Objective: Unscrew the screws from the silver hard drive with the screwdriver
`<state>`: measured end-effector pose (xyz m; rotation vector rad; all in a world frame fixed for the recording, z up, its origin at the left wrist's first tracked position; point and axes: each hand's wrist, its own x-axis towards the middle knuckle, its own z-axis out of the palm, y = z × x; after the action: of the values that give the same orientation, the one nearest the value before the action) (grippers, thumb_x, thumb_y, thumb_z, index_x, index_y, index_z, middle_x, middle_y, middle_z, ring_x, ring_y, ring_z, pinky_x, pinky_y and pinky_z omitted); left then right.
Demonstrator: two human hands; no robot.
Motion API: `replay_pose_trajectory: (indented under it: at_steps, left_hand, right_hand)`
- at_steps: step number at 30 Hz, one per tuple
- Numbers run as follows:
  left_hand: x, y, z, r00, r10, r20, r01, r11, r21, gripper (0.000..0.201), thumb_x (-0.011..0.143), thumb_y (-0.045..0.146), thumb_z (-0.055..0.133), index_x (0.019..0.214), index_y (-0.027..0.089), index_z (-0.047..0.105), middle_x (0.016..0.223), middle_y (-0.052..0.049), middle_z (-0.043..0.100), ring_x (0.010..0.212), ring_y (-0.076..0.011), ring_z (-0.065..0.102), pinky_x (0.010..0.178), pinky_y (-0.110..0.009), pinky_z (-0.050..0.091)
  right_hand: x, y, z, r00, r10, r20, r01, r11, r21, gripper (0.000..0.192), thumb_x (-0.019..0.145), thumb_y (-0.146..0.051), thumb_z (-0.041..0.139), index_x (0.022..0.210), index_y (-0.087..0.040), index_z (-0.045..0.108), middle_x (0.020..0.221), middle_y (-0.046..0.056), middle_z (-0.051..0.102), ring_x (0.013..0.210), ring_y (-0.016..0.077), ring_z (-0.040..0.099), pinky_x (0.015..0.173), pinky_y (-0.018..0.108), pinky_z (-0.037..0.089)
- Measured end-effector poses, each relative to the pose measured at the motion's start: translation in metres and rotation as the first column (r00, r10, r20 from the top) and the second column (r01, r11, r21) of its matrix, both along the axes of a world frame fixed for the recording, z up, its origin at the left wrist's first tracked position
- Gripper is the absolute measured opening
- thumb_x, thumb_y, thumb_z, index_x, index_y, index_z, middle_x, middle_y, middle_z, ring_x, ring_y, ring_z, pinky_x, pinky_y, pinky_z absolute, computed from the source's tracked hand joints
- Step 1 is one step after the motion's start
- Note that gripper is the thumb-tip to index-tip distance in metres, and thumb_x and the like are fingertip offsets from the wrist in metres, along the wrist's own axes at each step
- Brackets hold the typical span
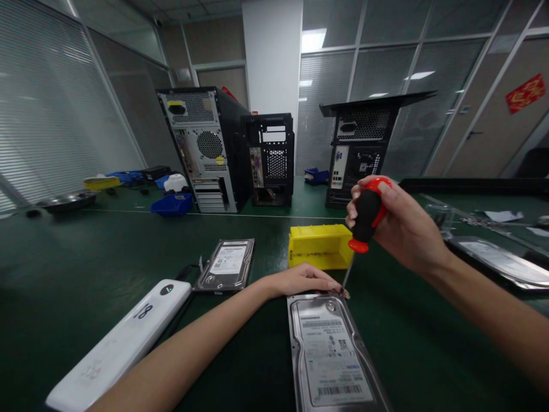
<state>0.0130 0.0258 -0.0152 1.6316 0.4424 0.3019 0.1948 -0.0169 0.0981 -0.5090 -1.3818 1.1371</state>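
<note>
My right hand [392, 220] is wrapped round a red and black screwdriver [367, 220]. The screwdriver's thin shaft slants down, with its tip at the far right corner of a silver hard drive [332, 355]. Label side up, that drive lies right in front of me and runs out of view at the bottom. Along its far edge lies my left hand [306, 280], fingers together and curled against the drive, fingertips close beside the screwdriver tip. Whether a screw sits under the tip is too small to tell.
Behind my hands stands a yellow bin [319, 246]. A second hard drive [227, 264] and a white power bank [124, 343] with a cable are on the left. Computer cases [234, 143] line the back of the green table [240, 229]. Another drive [501, 260] lies right.
</note>
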Motion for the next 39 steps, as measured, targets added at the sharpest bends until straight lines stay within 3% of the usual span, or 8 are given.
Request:
replay_pose_trajectory:
  at_steps: [8, 14, 19, 23, 27, 30, 36, 39]
  left_hand:
    - [0.0001, 0.0011, -0.0009, 0.999, 0.027, -0.033, -0.026, 0.999, 0.024, 0.032, 0.087, 0.040, 0.058, 0.106, 0.017, 0.070, 0.113, -0.005, 0.068, 0.100, -0.0168, 0.062, 0.091, -0.029, 0.044]
    - [0.0016, 0.0006, -0.0016, 0.999, 0.042, -0.017, -0.042, 0.999, 0.024, 0.035, 0.086, 0.041, 0.058, 0.105, 0.014, 0.070, 0.113, -0.008, 0.068, 0.099, -0.0174, 0.062, 0.090, -0.029, 0.044]
    - [0.0020, -0.0012, 0.0009, 0.999, 0.045, -0.016, -0.045, 0.999, 0.017, 0.039, 0.085, 0.045, 0.060, 0.103, 0.012, 0.071, 0.114, -0.009, 0.067, 0.099, -0.0189, 0.062, 0.091, -0.030, 0.043]
    - [0.0019, -0.0017, 0.0018, 0.999, 0.037, -0.031, -0.037, 0.999, 0.023, 0.038, 0.086, 0.044, 0.058, 0.106, 0.014, 0.070, 0.115, -0.008, 0.067, 0.102, -0.0186, 0.061, 0.092, -0.029, 0.043]
    - [0.0029, -0.0005, -0.0016, 0.999, 0.038, -0.020, -0.038, 0.999, 0.006, 0.040, 0.089, 0.040, 0.055, 0.119, 0.014, 0.063, 0.117, -0.010, 0.065, 0.106, -0.0188, 0.059, 0.094, -0.032, 0.042]
    - [0.0034, 0.0004, -0.0036, 0.999, 0.035, -0.022, -0.035, 0.999, 0.004, 0.041, 0.091, 0.037, 0.052, 0.125, 0.014, 0.058, 0.118, -0.011, 0.065, 0.107, -0.0184, 0.058, 0.093, -0.033, 0.042]
    - [0.0022, 0.0027, -0.0049, 1.000, 0.000, -0.001, 0.000, 1.000, 0.013, 0.038, 0.093, 0.034, 0.050, 0.122, 0.013, 0.059, 0.119, -0.012, 0.064, 0.111, -0.0193, 0.058, 0.097, -0.034, 0.040]
    - [0.0019, 0.0033, -0.0054, 1.000, -0.010, 0.009, 0.010, 0.999, 0.031, 0.039, 0.093, 0.033, 0.048, 0.125, 0.011, 0.057, 0.120, -0.014, 0.064, 0.112, -0.0197, 0.058, 0.100, -0.036, 0.039]
  right_hand:
    - [-0.0023, 0.0002, -0.0022, 1.000, -0.015, 0.014, 0.015, 1.000, 0.025, 0.012, 0.088, -0.032, 0.054, 0.098, -0.027, 0.057, 0.086, -0.001, 0.055, 0.067, 0.0101, 0.055, 0.059, 0.023, 0.049]
    - [-0.0017, -0.0007, -0.0009, 1.000, -0.009, 0.011, 0.009, 1.000, 0.004, 0.021, 0.088, -0.036, 0.052, 0.105, -0.028, 0.061, 0.088, 0.001, 0.056, 0.069, 0.0130, 0.055, 0.061, 0.026, 0.051]
    - [-0.0012, 0.0014, -0.0011, 0.996, -0.076, 0.048, 0.074, 0.997, 0.025, 0.015, 0.081, -0.031, 0.062, 0.095, -0.027, 0.057, 0.088, -0.001, 0.056, 0.068, 0.0125, 0.057, 0.063, 0.028, 0.052]
    - [-0.0001, 0.0032, -0.0019, 0.997, -0.052, 0.050, 0.049, 0.997, 0.060, 0.024, 0.076, -0.023, 0.069, 0.089, -0.028, 0.049, 0.074, -0.006, 0.054, 0.054, 0.0097, 0.051, 0.052, 0.024, 0.046]
    - [0.0008, 0.0019, -0.0004, 0.998, 0.055, 0.014, -0.055, 0.998, 0.035, 0.011, 0.087, -0.037, 0.053, 0.094, -0.028, 0.052, 0.069, -0.003, 0.053, 0.054, 0.0114, 0.048, 0.052, 0.026, 0.044]
    - [0.0012, 0.0011, 0.0005, 0.999, 0.049, 0.011, -0.049, 0.999, -0.013, 0.023, 0.090, -0.040, 0.043, 0.100, -0.026, 0.059, 0.081, 0.001, 0.055, 0.064, 0.0143, 0.053, 0.060, 0.030, 0.049]
    - [0.0030, 0.0055, -0.0019, 0.998, -0.054, 0.012, 0.054, 0.999, -0.008, 0.013, 0.081, -0.030, 0.063, 0.092, -0.024, 0.058, 0.087, 0.000, 0.056, 0.068, 0.0117, 0.057, 0.063, 0.027, 0.051]
    - [0.0034, 0.0056, -0.0019, 1.000, 0.020, 0.008, -0.020, 1.000, 0.013, 0.016, 0.081, -0.024, 0.064, 0.092, -0.027, 0.053, 0.074, -0.004, 0.055, 0.057, 0.0087, 0.052, 0.056, 0.024, 0.046]
